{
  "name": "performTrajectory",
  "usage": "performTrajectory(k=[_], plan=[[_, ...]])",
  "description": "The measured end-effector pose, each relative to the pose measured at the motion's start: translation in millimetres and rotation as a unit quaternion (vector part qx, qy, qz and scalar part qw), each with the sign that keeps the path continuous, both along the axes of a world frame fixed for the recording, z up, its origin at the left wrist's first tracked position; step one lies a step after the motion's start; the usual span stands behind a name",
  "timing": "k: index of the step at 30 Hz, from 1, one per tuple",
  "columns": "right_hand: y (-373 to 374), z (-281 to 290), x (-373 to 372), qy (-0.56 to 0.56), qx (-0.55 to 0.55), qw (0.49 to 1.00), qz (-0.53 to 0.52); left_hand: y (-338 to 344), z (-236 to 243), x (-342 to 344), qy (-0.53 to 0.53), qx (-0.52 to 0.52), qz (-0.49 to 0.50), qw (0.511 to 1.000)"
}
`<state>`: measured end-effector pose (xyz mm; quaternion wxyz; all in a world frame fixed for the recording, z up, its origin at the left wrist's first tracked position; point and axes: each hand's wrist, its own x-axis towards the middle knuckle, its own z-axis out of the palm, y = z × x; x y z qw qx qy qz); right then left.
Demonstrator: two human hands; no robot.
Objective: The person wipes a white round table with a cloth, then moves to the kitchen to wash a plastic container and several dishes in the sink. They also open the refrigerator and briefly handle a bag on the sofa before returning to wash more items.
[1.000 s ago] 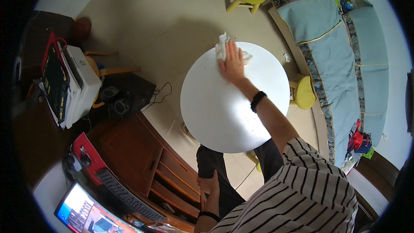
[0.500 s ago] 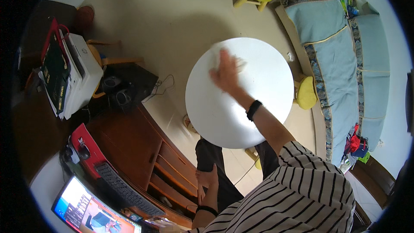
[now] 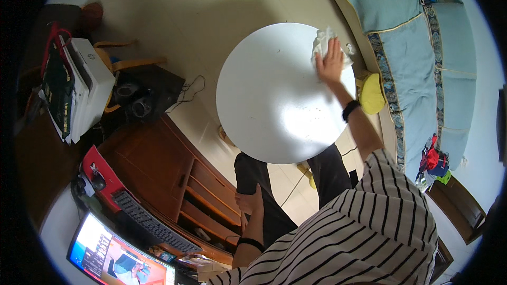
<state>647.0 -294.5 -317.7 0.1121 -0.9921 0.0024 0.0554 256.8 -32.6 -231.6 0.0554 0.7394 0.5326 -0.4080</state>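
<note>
Head view is showing the cloth (image 3: 320, 44) lying at the far right rim of the table (image 3: 259, 89), part of it seemingly jutting past the edge. The right hand (image 3: 331, 65) is lying palm down on it, fingers stretched out rather than closing around it. Since only a flat palm is holding it, an outward push could be sending it over the rim, down beside the stool (image 3: 371, 95). Heavy leaning there could also be tipping the table. Dark specks (image 3: 317, 109) are sitting nearer the person; a hasty sweep could be scattering them. The left hand (image 3: 250, 200) is resting on the left leg (image 3: 252, 171); whether it's gripping, I cannot tell.
</note>
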Motion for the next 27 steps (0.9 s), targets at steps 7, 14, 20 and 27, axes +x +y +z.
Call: performTrajectory(k=[7, 14, 20, 27], plan=[[125, 11, -213, 0.203, 0.249, 0.842, 0.434, -6, -6, 3, 0.015, 0.015, -0.033, 0.999], [-54, -16, -63, 0.053, 0.041, 0.97, 0.235, -9, -4, 5, 0.011, 0.011, -0.04, 0.999], [-5, -3, -215, 0.089, 0.119, 0.976, 0.158, -11, -8, 5, -0.014, 0.005, -0.042, 0.999], [36, -16, -141, 0.152, 0.104, 0.903, 0.389, -16, -11, 8, 0.03, 0.01, -0.032, 0.999]])
